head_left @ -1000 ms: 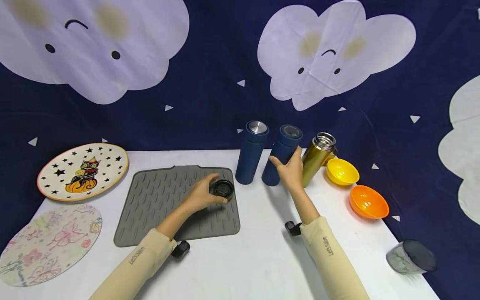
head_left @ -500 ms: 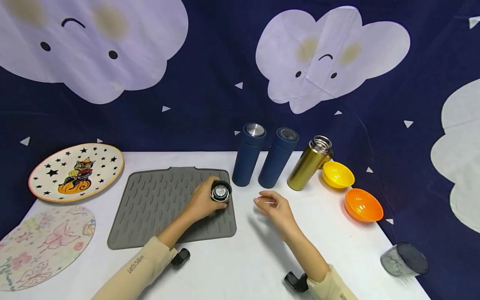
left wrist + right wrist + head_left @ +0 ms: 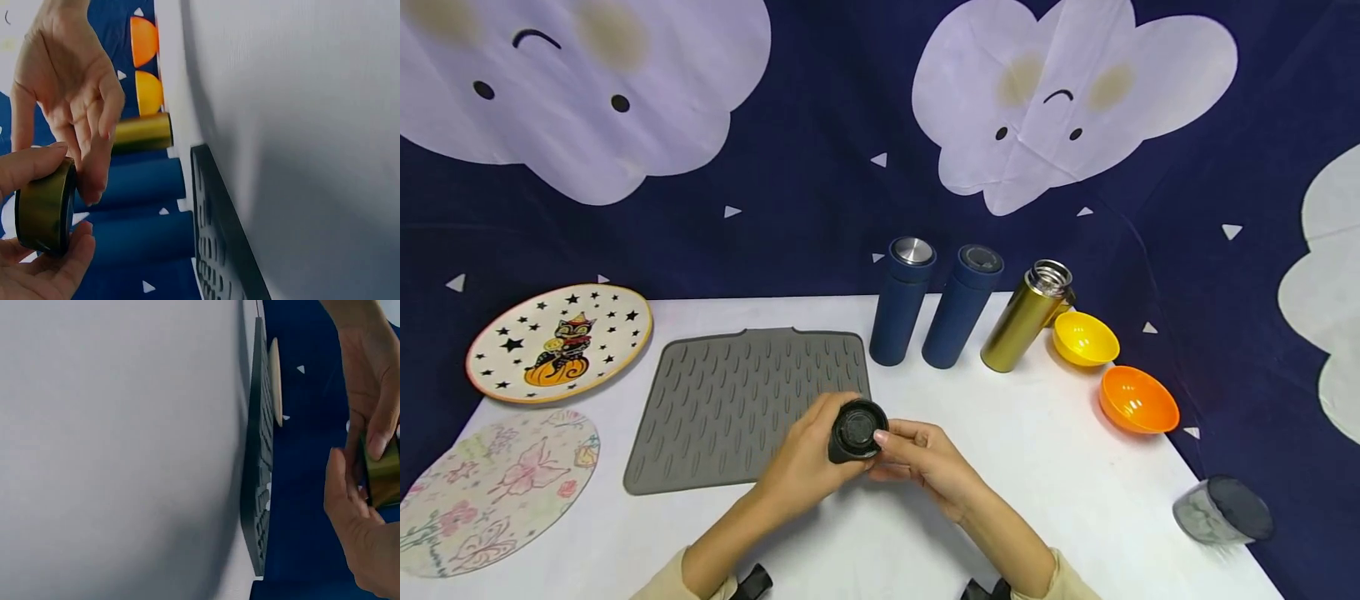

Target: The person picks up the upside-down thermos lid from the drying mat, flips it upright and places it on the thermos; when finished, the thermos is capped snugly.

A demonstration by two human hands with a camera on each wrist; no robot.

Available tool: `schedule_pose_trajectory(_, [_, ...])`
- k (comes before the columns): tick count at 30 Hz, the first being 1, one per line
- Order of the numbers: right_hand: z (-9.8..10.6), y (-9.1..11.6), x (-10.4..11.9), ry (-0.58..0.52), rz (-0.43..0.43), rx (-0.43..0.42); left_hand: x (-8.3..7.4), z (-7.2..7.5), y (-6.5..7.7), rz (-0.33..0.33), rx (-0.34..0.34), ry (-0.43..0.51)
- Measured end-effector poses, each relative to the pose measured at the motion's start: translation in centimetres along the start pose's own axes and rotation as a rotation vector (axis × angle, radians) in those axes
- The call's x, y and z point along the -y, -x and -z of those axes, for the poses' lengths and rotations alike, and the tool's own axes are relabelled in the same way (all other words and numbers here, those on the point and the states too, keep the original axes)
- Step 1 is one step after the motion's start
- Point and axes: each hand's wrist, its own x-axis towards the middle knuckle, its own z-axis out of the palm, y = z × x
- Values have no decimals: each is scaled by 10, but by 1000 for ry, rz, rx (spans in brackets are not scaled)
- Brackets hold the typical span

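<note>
In front of the mat's right corner my left hand (image 3: 808, 454) grips a gold-sided flask lid (image 3: 44, 209), its black inside (image 3: 859, 429) facing up in the head view. Thumb and fingers lie on opposite sides of it. My right hand (image 3: 928, 467) is close at the lid's right side, thumb tip overlapping the rim in the head view. From the left wrist its fingers (image 3: 100, 150) look loosely extended beside the lid. An uncapped gold flask (image 3: 1026, 317) with a bare steel neck stands at the back, right of two capped blue flasks (image 3: 902, 304).
A grey ridged drying mat (image 3: 737, 400) lies behind the left hand. Leftward are a plate with a cat picture (image 3: 512, 367) and a butterfly-patterned oval mat (image 3: 527, 508). At right stand a yellow bowl (image 3: 1084, 340), an orange bowl (image 3: 1138, 402) and a dark-topped cup (image 3: 1221, 510).
My right hand has left the blue flask and come down and left to the lid. My left hand has brought the lid from over the mat toward me, turning it slightly.
</note>
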Motion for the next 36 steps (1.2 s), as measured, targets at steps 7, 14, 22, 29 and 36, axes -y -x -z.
schedule_pose_trajectory(7, [0, 7, -7, -135, 35, 98, -3, 1, 11, -48, 19, -7])
schedule_pose_trajectory(14, [-10, 18, -6, 108, 144, -94, 4, 10, 15, 202, 203, 196])
schedule_pose_trajectory(22, [-24, 26, -5, 917, 833, -295, 8, 19, 14, 278, 272, 469])
schedule_pose_trajectory(29, [-31, 24, 6, 1394, 1330, -346, 5, 23, 15, 214, 273, 514])
schedule_pose_trajectory(36, [-36, 20, 19, 1634, 1644, -352, 3, 20, 18, 73, 264, 553])
